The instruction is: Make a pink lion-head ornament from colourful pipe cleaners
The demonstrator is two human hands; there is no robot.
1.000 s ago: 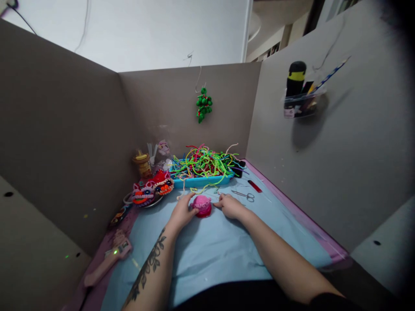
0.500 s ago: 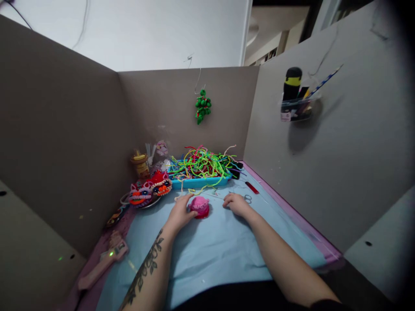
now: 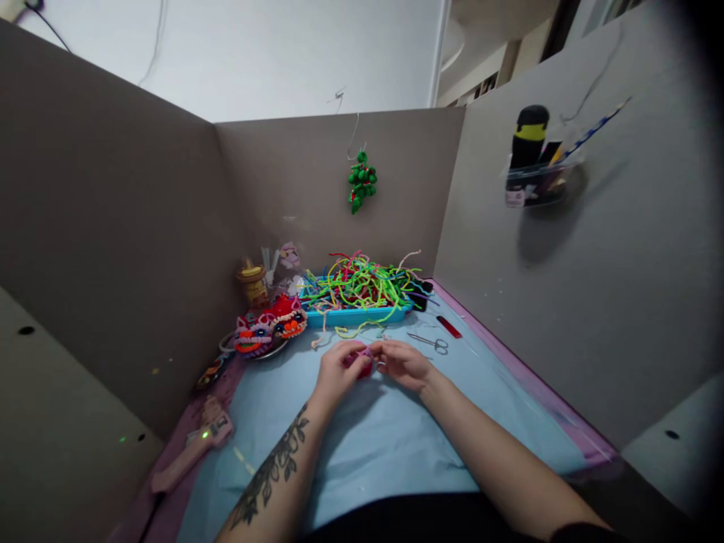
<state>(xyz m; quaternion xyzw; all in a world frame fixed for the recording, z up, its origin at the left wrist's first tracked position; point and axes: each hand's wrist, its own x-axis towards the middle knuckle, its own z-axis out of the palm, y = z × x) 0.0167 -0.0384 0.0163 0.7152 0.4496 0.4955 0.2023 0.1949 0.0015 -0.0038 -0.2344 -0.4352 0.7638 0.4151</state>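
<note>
A small round piece of pink and red pipe cleaner point(image 3: 365, 369) is partly hidden behind my fingers, low over the blue cloth. My left hand point(image 3: 339, 369) is closed around its left side, thumb in front. At its right side my right hand point(image 3: 403, 363) curls inward, thumb and fingertips pinching at the edge. What exactly lies between those right fingertips is too small to make out. Small scissors point(image 3: 433, 344) lie on the cloth just beyond my right hand. Loose yellow-green pipe cleaner point(image 3: 354, 332) lies behind both hands.
A blue tray point(image 3: 356, 315) heaped with pipe cleaners stands at the back. Two pipe-cleaner animal faces point(image 3: 253, 341) sit at the left, behind a pink glue gun point(image 3: 192, 456) with a green light. A red strip point(image 3: 449, 326) lies right. Grey panels point(image 3: 339, 136) enclose the table.
My right hand has moved left from beside the scissors to the pink and red piece. My left hand has closed further round it. The view has shifted slightly.
</note>
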